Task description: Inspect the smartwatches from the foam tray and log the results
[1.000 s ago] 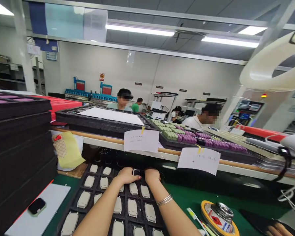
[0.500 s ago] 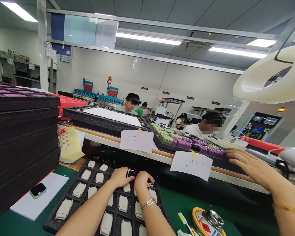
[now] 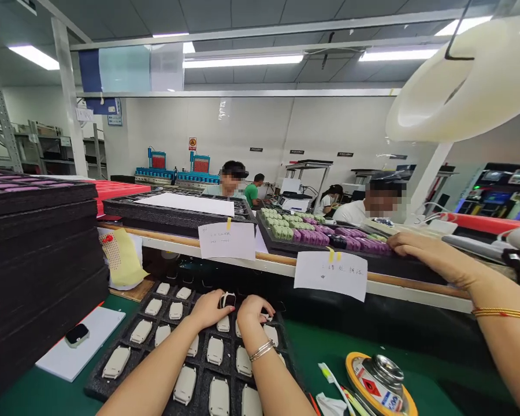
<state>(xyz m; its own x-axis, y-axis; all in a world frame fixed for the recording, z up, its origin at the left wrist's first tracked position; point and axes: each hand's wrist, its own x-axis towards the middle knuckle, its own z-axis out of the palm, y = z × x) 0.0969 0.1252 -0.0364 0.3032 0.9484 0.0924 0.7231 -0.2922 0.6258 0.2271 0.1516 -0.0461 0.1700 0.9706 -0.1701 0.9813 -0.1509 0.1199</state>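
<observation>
A black foam tray (image 3: 96,375) on the green bench holds rows of white watch cases (image 3: 215,351), most with their backs up. Over its far rows, my left hand (image 3: 210,309) pinches a white smartwatch with a dark screen (image 3: 229,300) between thumb and fingers. Beside it, my right hand (image 3: 252,311) wears silver bangles at the wrist and bends its fingers down round a small white watch case (image 3: 266,317), mostly hidden. Another watch (image 3: 77,334) lies on a white pad (image 3: 86,352) to the left.
Black foam trays (image 3: 39,260) are stacked at left. On the shelf, another person's hand (image 3: 409,244) touches a tray of green and purple pieces (image 3: 312,237). A round metal-topped can (image 3: 381,384) and a toothbrush (image 3: 335,386) stand right. A roll (image 3: 455,86) hangs overhead.
The view has levelled out and shifted slightly. Both my hands keep their place over the tray. The other person's hand at right now bends closer onto the purple pieces.
</observation>
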